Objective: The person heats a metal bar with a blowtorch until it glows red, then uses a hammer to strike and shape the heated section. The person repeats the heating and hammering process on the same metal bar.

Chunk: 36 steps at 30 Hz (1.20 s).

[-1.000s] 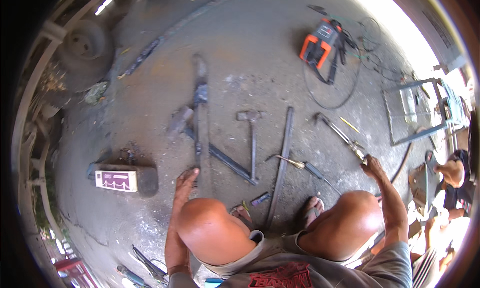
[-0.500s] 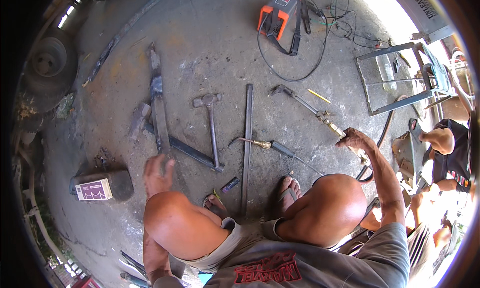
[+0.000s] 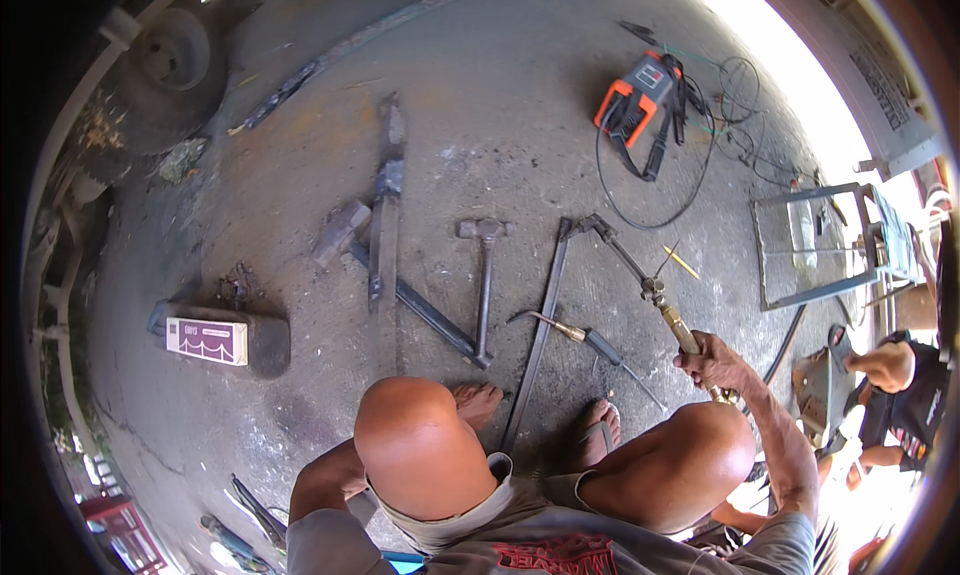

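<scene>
My right hand (image 3: 725,363) is closed around the brass handle of a cutting torch (image 3: 677,325). The torch's angled head lies close to the far end of a narrow steel bar (image 3: 548,290) that runs back between my feet; contact cannot be told. My left forearm (image 3: 325,472) goes behind my left knee, which hides the hand. A second torch (image 3: 571,333) with a bent copper tip rests across the bar. Left of it are a hammer (image 3: 486,285) and a sledgehammer (image 3: 342,232). A flat steel strip (image 3: 388,190) crosses the sledgehammer's handle. A yellow stick (image 3: 683,263) lies beyond the held torch.
An orange-and-grey portable machine (image 3: 640,93) with cables sits at the far right. Nearer stands a metal frame (image 3: 812,295), with a person's leg (image 3: 888,367) beside it. To the left, a white-and-purple box (image 3: 207,342) rests on a dark container (image 3: 270,345). A wheel (image 3: 170,55) stands far left.
My left hand, open near the steel strip before, has drawn back behind my knee. The torch head has moved to the narrow bar's far end. The whole view has shifted, moving the floor things rightward.
</scene>
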{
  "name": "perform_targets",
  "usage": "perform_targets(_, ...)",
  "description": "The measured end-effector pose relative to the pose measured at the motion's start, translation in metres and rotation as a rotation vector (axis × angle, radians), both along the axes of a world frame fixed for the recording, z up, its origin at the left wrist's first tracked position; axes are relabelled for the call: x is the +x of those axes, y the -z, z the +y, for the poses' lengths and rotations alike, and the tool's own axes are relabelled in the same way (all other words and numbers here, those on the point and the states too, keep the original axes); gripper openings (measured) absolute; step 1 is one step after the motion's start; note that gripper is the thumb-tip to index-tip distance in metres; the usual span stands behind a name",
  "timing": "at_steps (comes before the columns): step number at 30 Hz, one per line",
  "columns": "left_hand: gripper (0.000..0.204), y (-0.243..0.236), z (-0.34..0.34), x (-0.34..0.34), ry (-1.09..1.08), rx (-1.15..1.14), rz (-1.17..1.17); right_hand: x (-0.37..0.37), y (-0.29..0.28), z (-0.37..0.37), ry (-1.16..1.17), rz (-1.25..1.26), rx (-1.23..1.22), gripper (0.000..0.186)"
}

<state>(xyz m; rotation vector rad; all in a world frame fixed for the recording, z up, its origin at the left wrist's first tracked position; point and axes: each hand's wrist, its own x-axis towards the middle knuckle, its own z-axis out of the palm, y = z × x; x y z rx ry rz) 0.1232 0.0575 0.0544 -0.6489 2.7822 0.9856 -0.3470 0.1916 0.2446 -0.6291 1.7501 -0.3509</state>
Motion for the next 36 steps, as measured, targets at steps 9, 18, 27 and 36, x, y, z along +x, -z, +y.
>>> perform_targets(9,0.038,-0.105,-0.11,-0.003,-0.554,0.601,0.201,0.073,-0.057,-0.112,0.016,0.091,-0.62,0.031)
perform_targets(18,0.039,-0.304,-0.21,-0.084,-0.667,0.211,0.503,0.125,-0.162,-0.305,0.197,-0.061,-1.156,0.032)
perform_targets(27,0.088,-0.37,-0.248,-0.114,-0.747,0.485,0.961,0.211,-0.137,-0.314,0.496,-0.224,-1.241,0.048)
perform_targets(36,0.068,-0.403,-0.236,-0.142,-0.678,0.676,1.016,0.235,-0.115,-0.293,0.27,-0.102,-1.413,0.08)
